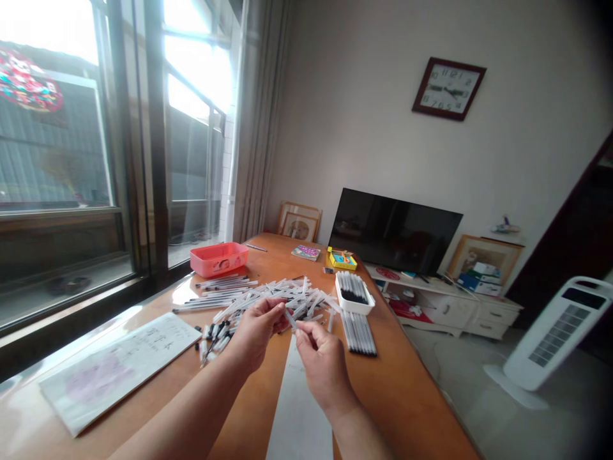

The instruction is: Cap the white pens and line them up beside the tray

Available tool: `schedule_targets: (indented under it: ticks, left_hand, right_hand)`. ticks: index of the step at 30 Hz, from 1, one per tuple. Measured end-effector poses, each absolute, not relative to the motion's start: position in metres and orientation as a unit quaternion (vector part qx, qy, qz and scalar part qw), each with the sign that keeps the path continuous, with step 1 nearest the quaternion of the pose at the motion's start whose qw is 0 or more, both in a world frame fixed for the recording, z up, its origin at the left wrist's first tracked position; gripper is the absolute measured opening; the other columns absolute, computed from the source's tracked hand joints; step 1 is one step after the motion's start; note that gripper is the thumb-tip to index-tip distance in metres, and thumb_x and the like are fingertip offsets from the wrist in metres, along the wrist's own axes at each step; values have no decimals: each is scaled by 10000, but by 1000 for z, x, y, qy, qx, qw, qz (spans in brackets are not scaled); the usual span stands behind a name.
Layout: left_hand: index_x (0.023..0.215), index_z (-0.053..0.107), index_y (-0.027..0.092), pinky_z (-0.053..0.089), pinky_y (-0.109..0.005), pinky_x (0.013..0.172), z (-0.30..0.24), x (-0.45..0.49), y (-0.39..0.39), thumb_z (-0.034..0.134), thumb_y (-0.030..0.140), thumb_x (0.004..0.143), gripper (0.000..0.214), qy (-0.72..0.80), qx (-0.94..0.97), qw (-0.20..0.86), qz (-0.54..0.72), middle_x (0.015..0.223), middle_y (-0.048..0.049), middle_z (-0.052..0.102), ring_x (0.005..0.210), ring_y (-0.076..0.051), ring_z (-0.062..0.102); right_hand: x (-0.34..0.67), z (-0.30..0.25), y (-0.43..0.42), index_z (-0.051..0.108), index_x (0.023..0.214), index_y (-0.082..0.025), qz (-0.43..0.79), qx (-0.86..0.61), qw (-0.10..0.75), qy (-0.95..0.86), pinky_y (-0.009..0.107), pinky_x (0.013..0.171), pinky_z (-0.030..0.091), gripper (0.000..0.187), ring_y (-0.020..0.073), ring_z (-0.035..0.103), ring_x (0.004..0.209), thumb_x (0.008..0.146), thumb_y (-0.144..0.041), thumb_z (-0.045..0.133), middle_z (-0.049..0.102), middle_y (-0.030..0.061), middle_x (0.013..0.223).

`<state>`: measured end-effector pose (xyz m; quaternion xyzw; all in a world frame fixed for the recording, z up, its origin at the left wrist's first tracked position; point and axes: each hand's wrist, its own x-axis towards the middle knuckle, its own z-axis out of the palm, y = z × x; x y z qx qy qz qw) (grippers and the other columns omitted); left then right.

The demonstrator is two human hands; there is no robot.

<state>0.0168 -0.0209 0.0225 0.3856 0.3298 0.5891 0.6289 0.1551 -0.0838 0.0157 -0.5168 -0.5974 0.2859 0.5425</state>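
Note:
Between my two hands is a slim clear plastic pen part (290, 319), tilted, with one end at the fingers of each hand. My left hand (261, 329) pinches its upper end, and my right hand (322, 354) pinches its lower end; the fingers cover much of it. Just beyond lies a loose pile of clear pen parts (301, 295). Left of my left hand are short pieces with black ends (215, 338). A strip of white paper (301, 409) lies under my right hand. To the right, a row of clear pens with black ends (360, 335) lies beside a white basket (357, 306) holding more.
A red plastic box (219, 260) stands by the window, with several long pens (215, 295) before it. A notebook (119, 370) lies at left. A booklet (306, 253) and a yellow box (341, 259) sit at the table's far end. The table edge (426, 364) runs along the right.

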Motion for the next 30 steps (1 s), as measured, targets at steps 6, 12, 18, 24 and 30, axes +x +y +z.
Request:
schedule_targets:
  ticks: [6, 12, 18, 24, 30]
  left_hand:
    - [960, 675, 135, 502, -223, 678, 23, 12, -18, 841, 325, 697, 365, 336, 372, 628, 596, 837, -54, 716, 692, -111, 623]
    - [933, 660, 135, 514, -190, 619, 21, -2, -3, 775, 172, 754, 215, 361, 304, 610, 637, 843, -66, 710, 648, -95, 621]
    - [877, 652, 136, 542, -178, 615, 23, -6, 2, 723, 105, 786, 120, 367, 283, 605, 647, 820, -59, 696, 640, -92, 643]
    - [872, 657, 143, 571, -214, 673, 16, -5, 4, 742, 107, 762, 144, 371, 305, 613, 628, 832, -56, 685, 722, -129, 682]
    - [825, 645, 146, 520, -185, 635, 9, 10, -5, 828, 231, 720, 228, 376, 384, 649, 539, 759, -49, 680, 664, -105, 633]
  right_hand:
    - [158, 14, -81, 713, 1077, -162, 357, -486, 555, -573, 216, 500, 347, 407, 100, 433, 549, 884, -506, 614, 591, -4, 678]
    - [177, 19, -73, 667, 1069, -125, 481, -471, 601, -430, 193, 409, 307, 521, 91, 500, 450, 896, -598, 533, 687, 62, 712]
    - [188, 18, -69, 647, 993, -126, 508, -461, 602, -409, 178, 420, 328, 310, 91, 541, 480, 825, -385, 625, 711, 69, 727]
    - [187, 18, -67, 604, 943, -152, 511, -431, 628, -399, 172, 456, 384, 249, 87, 564, 512, 749, -277, 697, 717, 43, 721]
    - [190, 12, -58, 643, 910, -141, 526, -395, 682, -319, 201, 554, 499, 269, 122, 656, 629, 707, -272, 761, 737, 64, 784]
